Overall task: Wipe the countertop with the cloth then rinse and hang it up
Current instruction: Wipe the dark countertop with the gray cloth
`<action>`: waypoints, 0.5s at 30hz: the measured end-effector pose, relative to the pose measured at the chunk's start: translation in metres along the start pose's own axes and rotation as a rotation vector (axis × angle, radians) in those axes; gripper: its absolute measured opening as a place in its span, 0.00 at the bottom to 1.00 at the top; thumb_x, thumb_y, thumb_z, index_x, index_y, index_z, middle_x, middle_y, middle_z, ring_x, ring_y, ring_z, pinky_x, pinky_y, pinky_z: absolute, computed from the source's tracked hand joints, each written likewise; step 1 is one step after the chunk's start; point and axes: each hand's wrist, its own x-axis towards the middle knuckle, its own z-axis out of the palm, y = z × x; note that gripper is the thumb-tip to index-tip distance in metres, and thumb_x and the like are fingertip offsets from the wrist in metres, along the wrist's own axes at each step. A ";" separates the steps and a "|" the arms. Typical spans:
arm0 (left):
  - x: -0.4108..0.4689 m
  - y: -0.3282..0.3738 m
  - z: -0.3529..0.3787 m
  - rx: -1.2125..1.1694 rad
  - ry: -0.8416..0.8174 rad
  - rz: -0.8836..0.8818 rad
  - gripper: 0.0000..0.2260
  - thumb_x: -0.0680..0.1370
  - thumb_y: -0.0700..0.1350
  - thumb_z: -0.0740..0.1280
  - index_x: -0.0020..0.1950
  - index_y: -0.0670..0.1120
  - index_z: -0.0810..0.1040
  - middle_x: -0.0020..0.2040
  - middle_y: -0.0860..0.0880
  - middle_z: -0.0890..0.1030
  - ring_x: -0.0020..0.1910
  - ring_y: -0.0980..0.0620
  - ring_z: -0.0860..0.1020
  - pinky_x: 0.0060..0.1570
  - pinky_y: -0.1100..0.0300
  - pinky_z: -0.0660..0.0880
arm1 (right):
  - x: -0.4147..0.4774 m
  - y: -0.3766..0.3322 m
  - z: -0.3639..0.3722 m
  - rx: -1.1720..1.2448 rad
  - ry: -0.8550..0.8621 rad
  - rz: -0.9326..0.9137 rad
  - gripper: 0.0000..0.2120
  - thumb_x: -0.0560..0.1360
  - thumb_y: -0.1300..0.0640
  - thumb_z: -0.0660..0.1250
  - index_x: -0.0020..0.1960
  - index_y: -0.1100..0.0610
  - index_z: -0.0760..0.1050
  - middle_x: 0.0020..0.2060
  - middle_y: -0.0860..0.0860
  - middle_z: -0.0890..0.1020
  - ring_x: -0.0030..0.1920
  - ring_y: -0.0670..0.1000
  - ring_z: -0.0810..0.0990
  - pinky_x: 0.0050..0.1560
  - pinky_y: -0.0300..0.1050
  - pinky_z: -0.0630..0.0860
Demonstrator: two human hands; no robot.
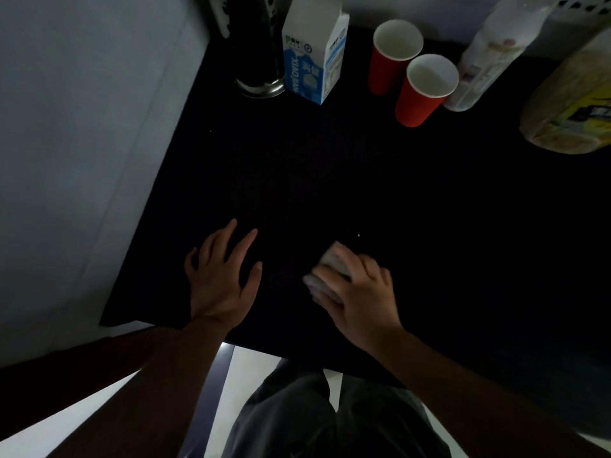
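my right hand [358, 292] presses down on the pale cloth [325, 267], soft and bunching so i'd keep it gathered under my palm, near the dark surface's [330, 180] front edge, left hand [221, 276] spread flat beside the cloth.

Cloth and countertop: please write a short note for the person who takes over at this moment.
Right hand: grip closed on the cloth, pressing it on the dark countertop near the front edge.
Left hand: open, flat on the countertop, holds nothing.
At the back stand a carton and two red cups.
Done: wiping is under way; how much is wiped cannot be told.
Left: finish wiping, rinse the cloth, hang it up.
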 end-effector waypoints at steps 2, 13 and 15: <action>-0.001 0.000 -0.002 -0.007 -0.007 0.002 0.25 0.74 0.58 0.56 0.71 0.56 0.67 0.74 0.48 0.64 0.71 0.45 0.62 0.65 0.39 0.59 | -0.011 0.023 -0.008 -0.048 -0.004 0.054 0.17 0.70 0.42 0.66 0.57 0.43 0.73 0.65 0.50 0.70 0.55 0.58 0.74 0.48 0.55 0.74; -0.002 0.003 -0.004 0.000 -0.018 -0.012 0.25 0.74 0.58 0.55 0.71 0.55 0.67 0.75 0.47 0.64 0.72 0.44 0.62 0.66 0.40 0.58 | 0.039 -0.024 0.003 0.048 0.019 0.123 0.15 0.73 0.43 0.60 0.58 0.44 0.73 0.66 0.51 0.70 0.58 0.58 0.71 0.51 0.53 0.70; -0.002 0.003 -0.005 -0.007 -0.013 -0.005 0.25 0.74 0.58 0.55 0.71 0.55 0.67 0.75 0.47 0.64 0.71 0.44 0.63 0.66 0.39 0.59 | 0.012 -0.009 0.001 0.036 0.050 0.101 0.15 0.71 0.43 0.63 0.56 0.45 0.76 0.65 0.52 0.73 0.56 0.58 0.74 0.50 0.53 0.71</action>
